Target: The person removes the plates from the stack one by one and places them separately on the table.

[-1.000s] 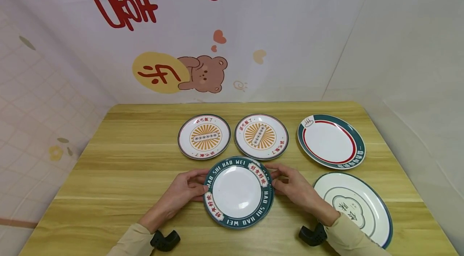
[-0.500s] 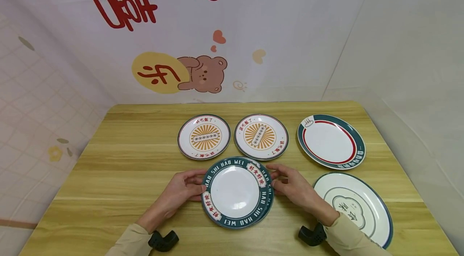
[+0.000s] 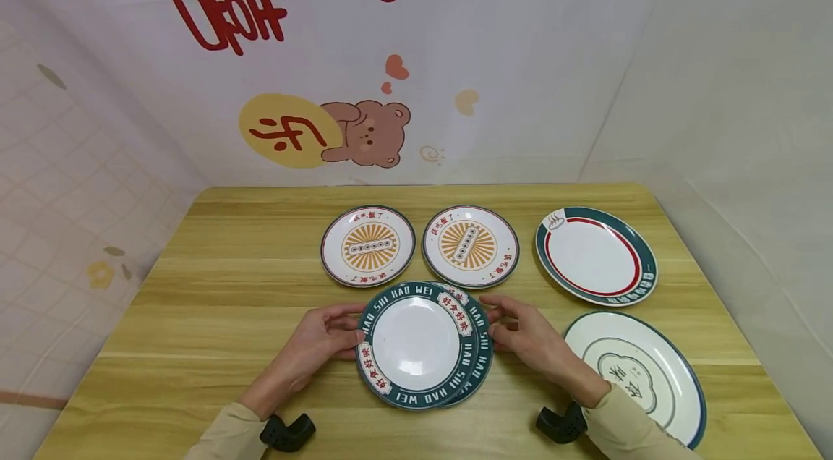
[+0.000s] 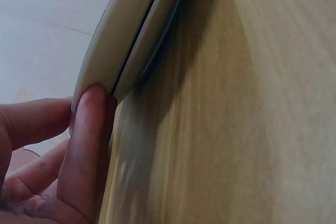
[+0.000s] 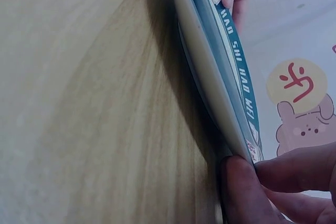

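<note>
Two green-rimmed plates with white lettering lie one over the other, near the front middle of the table. The upper plate [image 3: 416,344] is shifted left, so a crescent of the lower plate [image 3: 483,353] shows at the right. My left hand [image 3: 317,346] pinches the upper plate's left rim between thumb and fingers; in the left wrist view a dark gap parts the two plates. On the other side, my right hand [image 3: 530,341] pinches the lower plate's right rim, thumb above and a finger beneath, as the right wrist view shows.
Behind are two small sunburst-patterned plates, a left one [image 3: 368,246] and a right one [image 3: 471,246]. A green-and-red-rimmed plate [image 3: 594,256] lies back right. Partly under the right forearm is an oval plate [image 3: 651,366]. All rest on a wooden table [image 3: 215,315] before a printed cloth wall.
My left hand has moved a little to the left with the upper plate, which uncovers more of the lower plate at the right. The right hand has stayed almost in place.
</note>
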### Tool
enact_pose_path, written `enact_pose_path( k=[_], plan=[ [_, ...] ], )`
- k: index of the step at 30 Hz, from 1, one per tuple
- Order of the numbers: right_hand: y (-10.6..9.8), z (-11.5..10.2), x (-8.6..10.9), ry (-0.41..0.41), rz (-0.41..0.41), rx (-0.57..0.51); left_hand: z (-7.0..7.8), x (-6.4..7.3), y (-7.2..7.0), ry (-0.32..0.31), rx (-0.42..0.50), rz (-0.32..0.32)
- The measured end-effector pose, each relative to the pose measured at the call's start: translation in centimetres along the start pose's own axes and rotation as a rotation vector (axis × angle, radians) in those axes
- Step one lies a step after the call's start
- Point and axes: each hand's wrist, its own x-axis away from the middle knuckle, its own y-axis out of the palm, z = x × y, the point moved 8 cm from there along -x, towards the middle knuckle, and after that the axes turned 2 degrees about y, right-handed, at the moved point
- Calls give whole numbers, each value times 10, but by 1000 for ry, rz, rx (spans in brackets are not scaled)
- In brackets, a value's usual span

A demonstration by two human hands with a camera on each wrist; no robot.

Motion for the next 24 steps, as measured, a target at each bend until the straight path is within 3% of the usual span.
enact_pose_path(
  k=[10, 24],
  plan=[
    [-1, 1, -1, -19, 13, 52, -5, 3, -9, -27, 89, 54],
    [0, -1, -1, -23, 3, 51, -8, 6, -19, -63, 95, 136]
  ],
)
